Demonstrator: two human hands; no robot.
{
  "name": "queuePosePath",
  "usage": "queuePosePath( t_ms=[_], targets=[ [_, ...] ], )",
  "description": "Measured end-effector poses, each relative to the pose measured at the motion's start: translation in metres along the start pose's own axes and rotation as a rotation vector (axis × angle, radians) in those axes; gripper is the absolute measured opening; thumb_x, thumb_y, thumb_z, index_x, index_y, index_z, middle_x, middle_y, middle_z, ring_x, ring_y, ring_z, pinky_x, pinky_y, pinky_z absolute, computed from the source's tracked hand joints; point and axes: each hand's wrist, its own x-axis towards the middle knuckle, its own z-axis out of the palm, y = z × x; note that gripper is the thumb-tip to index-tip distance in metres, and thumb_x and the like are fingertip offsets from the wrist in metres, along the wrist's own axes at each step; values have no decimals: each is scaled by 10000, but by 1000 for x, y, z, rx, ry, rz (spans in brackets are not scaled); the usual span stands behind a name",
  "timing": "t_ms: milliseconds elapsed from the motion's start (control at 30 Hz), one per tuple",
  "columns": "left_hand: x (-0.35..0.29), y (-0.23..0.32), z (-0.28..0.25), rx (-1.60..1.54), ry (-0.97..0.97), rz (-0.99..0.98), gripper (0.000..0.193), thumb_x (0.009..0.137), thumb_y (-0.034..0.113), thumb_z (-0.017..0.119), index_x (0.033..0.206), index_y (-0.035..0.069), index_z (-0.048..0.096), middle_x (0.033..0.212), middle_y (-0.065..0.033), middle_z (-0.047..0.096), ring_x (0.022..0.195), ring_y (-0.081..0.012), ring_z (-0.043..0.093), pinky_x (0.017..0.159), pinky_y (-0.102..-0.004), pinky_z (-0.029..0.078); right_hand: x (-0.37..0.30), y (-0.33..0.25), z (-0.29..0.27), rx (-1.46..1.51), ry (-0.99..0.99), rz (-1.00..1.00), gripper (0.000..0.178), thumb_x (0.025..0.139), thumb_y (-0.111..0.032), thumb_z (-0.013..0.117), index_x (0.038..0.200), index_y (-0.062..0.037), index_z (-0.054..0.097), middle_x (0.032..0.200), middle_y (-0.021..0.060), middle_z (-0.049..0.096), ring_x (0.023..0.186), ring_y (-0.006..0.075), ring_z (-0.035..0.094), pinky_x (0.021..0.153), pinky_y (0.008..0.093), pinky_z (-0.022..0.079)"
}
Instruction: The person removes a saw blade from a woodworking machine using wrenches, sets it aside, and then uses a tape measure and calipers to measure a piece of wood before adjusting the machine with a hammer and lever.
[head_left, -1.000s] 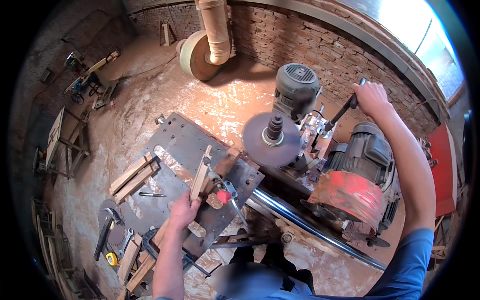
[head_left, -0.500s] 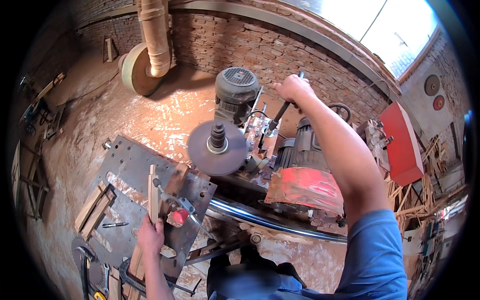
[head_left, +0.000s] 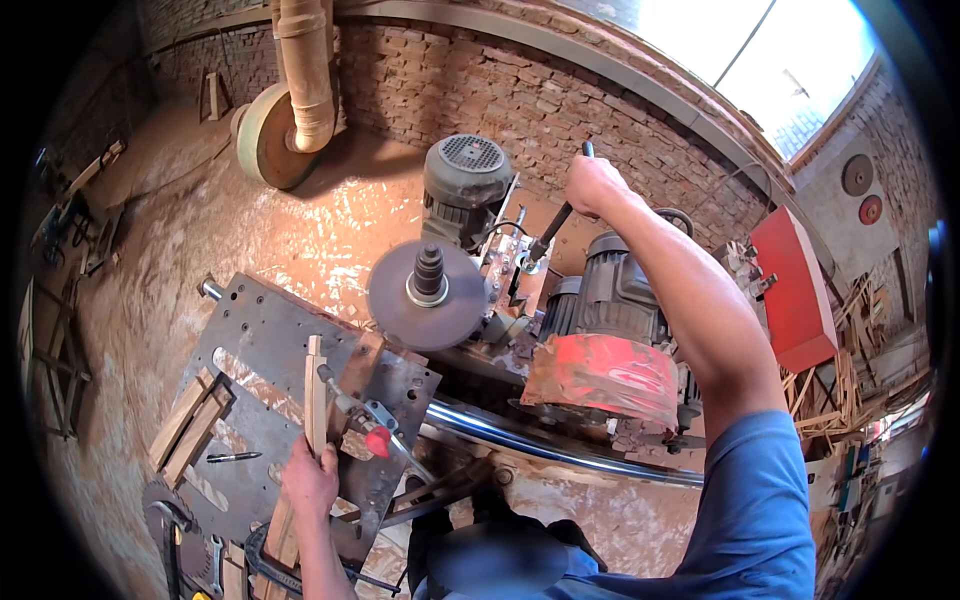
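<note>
My left hand (head_left: pixel 311 480) is closed around the near end of a narrow wooden strip (head_left: pixel 316 395), which lies on a dark metal plate table (head_left: pixel 265 330). A toggle clamp with a red knob (head_left: pixel 377 441) sits just right of the strip. My right arm reaches forward, and my right hand (head_left: pixel 597 187) is wrapped round a black lever (head_left: pixel 553 232). That lever rises from the machine between two motors. A round dark disc (head_left: pixel 400 305) on a vertical spindle (head_left: pixel 429 270) stands beyond the table's far right edge.
Two wood pieces (head_left: pixel 190 428) and a pen (head_left: pixel 234 457) lie on the table's left. Nearby are a saw blade (head_left: pixel 160 500), a wrench (head_left: pixel 216 560) and a C-clamp (head_left: pixel 268 565). A shiny rail (head_left: pixel 540 447) runs before the motor (head_left: pixel 615 285) and red guard (head_left: pixel 610 375).
The table, with the strip and my left hand, has shifted slightly right relative to the disc. My right hand's extended finger has closed round the lever. The red knob has moved right.
</note>
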Motion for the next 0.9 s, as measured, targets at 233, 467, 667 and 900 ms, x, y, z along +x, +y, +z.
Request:
queuePosePath(
  t_ms=[233,467,667,900],
  targets=[
    [-18,15,1,28,-74,-63,373,873,343,602,1099,47,586,835,-234,679,805,-438,658,736,-517,512,-2,28,14,40,152,-268,303,773,-22,563,1057,25,658,992,303,662,960,421,660,833,475,538],
    [-44,36,17,75,-156,-93,417,861,371,612,1079,19,568,878,-245,682,841,-428,659,769,-516,515,-9,46,14,114,196,-385,303,858,-48,508,1130,-3,635,1097,281,614,1029,434,612,891,481,495],
    [-68,52,26,103,-158,-3,393,850,364,619,1044,28,561,910,-246,671,851,-424,655,771,-515,509,-3,51,15,90,206,-438,428,897,-93,489,1317,-16,478,1116,327,579,1023,468,602,887,500,492],
    [-77,63,43,116,-361,38,428,876,369,583,1138,31,557,1004,-248,660,920,-439,636,817,-521,495,-15,46,19,79,165,-367,585,945,-142,461,1468,16,252,1272,347,515,1158,454,556,979,481,461]
  ],
)
